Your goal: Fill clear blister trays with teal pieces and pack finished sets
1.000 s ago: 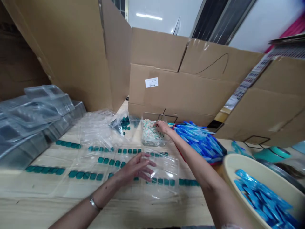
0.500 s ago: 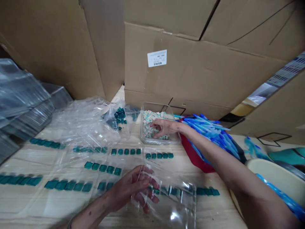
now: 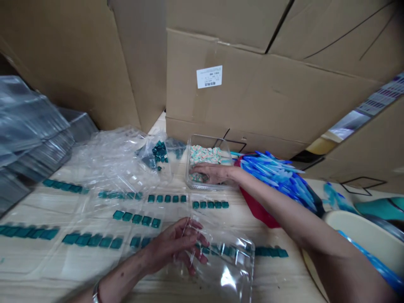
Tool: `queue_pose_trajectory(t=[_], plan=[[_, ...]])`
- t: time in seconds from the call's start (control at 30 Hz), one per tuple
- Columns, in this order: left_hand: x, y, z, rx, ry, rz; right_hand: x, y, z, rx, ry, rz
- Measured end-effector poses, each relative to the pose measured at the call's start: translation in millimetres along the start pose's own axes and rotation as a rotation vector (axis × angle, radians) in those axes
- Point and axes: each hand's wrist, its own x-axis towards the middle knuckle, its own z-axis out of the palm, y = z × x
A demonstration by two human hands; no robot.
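Note:
My left hand [image 3: 175, 248] grips the left edge of a clear plastic clamshell tray [image 3: 227, 265] lifted slightly off the wooden table [image 3: 63, 273]; the tray holds a row of teal square pieces. My right hand [image 3: 210, 172] reaches into a small clear box [image 3: 192, 143] of white and teal pieces, fingers curled down among them; what they hold is hidden. Rows of teal squares [image 3: 135, 219] lie in flat clear trays across the table.
Large cardboard boxes [image 3: 252, 92] wall the back. A stack of clear trays [image 3: 31, 139] stands at the left. A bag of teal pieces [image 3: 158, 153] lies by the box. Blue plastic parts [image 3: 277, 176] pile up on the right, beside a cream basin [image 3: 362, 235].
The view has tipped downward. My right hand sank deeper into the clear box. My left hand lifted the clamshell tray's edge and drew it nearer.

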Motion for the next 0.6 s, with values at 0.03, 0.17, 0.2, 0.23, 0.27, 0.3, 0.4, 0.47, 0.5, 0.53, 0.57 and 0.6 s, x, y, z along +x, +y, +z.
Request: queue_pose_trajectory(t=[0.03, 0.17, 0.2, 0.23, 0.27, 0.3, 0.4, 0.47, 0.5, 0.53, 0.57, 0.6], plan=[[0.0, -0.3, -0.1, 0.004, -0.002, 0.001, 0.9, -2.5, 1.5, -0.007, -0.011, -0.001], [-0.3, -2.5, -0.6, 0.008, 0.002, 0.012, 0.7, -9.3, 4.8, -0.036, 0.01, 0.035], [-0.4, -2.9, -0.5, 0.009, -0.001, 0.014, -0.3, -9.5, 4.8, -0.026, 0.029, 0.053], [-0.5, -3.2, -0.5, 0.014, -0.005, 0.016, -1.2, -9.4, 4.7, -0.009, 0.048, 0.069], [-0.5, -3.5, -0.4, 0.02, -0.008, 0.018, -1.6, -9.1, 4.5, 0.007, 0.061, 0.079], [-0.5, -3.6, -0.3, 0.03, -0.01, 0.021, -1.3, -9.2, 4.5, 0.016, 0.07, 0.087], [-0.3, -4.0, -0.4, 0.055, -0.011, 0.03, 3.3, -12.2, 5.9, -0.014, 0.071, 0.084], [-0.2, -4.7, -0.6, 0.062, -0.01, 0.037, 6.8, -15.2, 8.3, -0.035, 0.078, 0.084], [-0.2, -5.2, -0.6, 0.064, -0.011, 0.041, 7.5, -16.0, 9.7, -0.028, 0.081, 0.083], [-0.3, -5.8, -0.7, 0.066, -0.012, 0.046, 7.4, -15.7, 10.8, -0.015, 0.088, 0.09], [-0.4, -6.5, -0.7, 0.07, -0.015, 0.049, 6.3, -14.4, 11.6, -0.004, 0.116, 0.119], [-0.5, -7.2, -0.7, 0.074, -0.018, 0.053, 4.6, -11.9, 11.6, 0.006, 0.154, 0.163]])
